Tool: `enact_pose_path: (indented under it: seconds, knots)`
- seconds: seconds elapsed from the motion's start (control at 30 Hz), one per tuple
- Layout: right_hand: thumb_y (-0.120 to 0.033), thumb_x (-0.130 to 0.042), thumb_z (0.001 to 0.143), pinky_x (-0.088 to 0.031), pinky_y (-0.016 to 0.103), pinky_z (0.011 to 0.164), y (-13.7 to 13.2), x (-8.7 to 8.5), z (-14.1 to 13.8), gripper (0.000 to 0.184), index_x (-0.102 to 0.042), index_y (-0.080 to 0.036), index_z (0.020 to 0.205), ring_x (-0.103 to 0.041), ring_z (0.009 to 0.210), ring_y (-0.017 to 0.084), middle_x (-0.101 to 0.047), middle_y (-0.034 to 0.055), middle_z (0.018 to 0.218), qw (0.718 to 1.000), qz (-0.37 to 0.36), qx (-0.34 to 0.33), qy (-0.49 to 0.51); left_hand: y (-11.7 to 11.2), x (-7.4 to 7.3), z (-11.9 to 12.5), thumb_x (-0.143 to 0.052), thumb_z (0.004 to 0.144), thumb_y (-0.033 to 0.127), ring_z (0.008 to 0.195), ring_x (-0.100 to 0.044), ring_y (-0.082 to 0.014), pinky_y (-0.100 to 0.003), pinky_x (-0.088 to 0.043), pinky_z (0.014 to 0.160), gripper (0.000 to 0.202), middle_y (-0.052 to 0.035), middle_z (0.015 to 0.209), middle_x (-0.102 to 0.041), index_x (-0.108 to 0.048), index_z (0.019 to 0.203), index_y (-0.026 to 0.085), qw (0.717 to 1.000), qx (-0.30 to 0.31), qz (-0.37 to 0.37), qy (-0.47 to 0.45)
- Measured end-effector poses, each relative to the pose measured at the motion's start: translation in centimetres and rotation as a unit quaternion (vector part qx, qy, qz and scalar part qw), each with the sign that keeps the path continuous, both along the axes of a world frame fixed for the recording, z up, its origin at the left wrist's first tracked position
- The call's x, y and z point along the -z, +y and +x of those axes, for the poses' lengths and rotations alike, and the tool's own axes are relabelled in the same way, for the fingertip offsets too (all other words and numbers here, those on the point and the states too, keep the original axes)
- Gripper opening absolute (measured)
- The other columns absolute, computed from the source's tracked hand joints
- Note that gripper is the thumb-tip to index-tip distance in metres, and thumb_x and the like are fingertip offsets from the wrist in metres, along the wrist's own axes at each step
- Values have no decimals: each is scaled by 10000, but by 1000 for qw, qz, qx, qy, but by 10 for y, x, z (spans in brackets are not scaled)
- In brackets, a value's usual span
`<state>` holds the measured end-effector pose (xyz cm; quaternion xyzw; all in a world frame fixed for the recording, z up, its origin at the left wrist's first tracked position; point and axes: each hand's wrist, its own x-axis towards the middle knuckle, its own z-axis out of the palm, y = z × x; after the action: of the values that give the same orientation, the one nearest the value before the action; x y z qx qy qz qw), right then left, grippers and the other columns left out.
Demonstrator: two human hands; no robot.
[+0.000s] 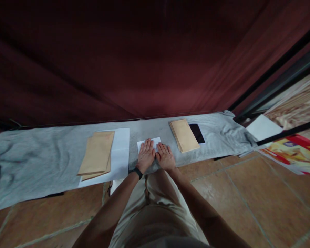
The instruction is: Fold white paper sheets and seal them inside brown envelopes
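Observation:
A small white sheet of paper (156,140) lies on the grey cloth, largely covered by my hands. My left hand (146,155), with a dark band on its wrist, rests flat on the sheet, fingers stretched out and pointing away from me. Beside it, my right hand (165,156) is also flat, its fingertips at the sheet's right edge. To the left, brown envelopes (97,151) lie partly over larger white paper (120,151). On the right sits a stack of brown envelopes (186,135).
Next to the right stack lies a dark-screened phone (197,133). The grey cloth (41,155) covers a long narrow surface. A dark red curtain (155,79) hangs behind it. Black bars (276,65), a white item (264,128) and a colourful printed package (297,153) are at the right.

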<state>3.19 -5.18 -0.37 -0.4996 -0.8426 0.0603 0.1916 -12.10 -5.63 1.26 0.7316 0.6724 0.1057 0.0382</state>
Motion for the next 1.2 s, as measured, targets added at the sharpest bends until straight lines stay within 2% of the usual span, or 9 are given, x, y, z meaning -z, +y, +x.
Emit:
enact_pose_path:
  seconds: [0.13,0.4,0.77,0.93,1.1,1.2]
  knots:
    - [-346,-407,1044,-237,477,1233,0,0,0,523,-426,-166,1535,-408,1459,265,-441,102,1578,1000,-4,-1,6,3,2,-1,-304,1017,280,1552,-209,-238,-464,-178,1264,590,-139,1644,-308,-301,1578,96,1000,-4,6,-11]
    - [-340,-399,1042,-224,469,1237,0,-2,0,540,-399,-148,1547,-387,1471,262,-420,100,1591,1000,-15,-2,-3,-1,7,-15,-327,1016,323,1549,-216,-262,-460,-181,1261,607,-163,1641,-302,-319,1565,65,998,-54,16,-29]
    - [-344,-387,1046,-239,473,1227,-1,-6,0,536,-411,-136,1538,-401,1458,270,-435,99,1583,1000,-7,-1,10,-18,8,-28,-346,1000,319,1537,-245,-308,-514,-203,1248,626,-227,1623,-312,-330,1545,12,986,-135,63,-73]
    - [-347,-378,1049,-237,472,1225,-1,-6,0,537,-404,-136,1542,-406,1455,274,-439,104,1581,1000,-10,-4,3,-27,7,-29,-353,994,305,1536,-246,-315,-526,-206,1245,629,-235,1624,-303,-315,1549,11,981,-151,79,-93]
    - [-342,-393,1044,-233,469,1225,-1,-5,-1,538,-405,-142,1543,-410,1453,268,-450,111,1572,1000,-8,2,1,-27,8,-32,-397,968,276,1519,-285,-326,-534,-230,1237,604,-219,1600,-370,-376,1523,40,972,-177,75,-135]
    - [-339,-393,1044,-229,469,1225,-1,-5,-1,535,-408,-142,1541,-403,1458,265,-461,111,1564,1000,-9,0,1,-20,7,-39,-459,918,236,1455,-404,-319,-492,-308,1214,602,-218,1524,-484,-427,1487,44,961,-191,49,-192]
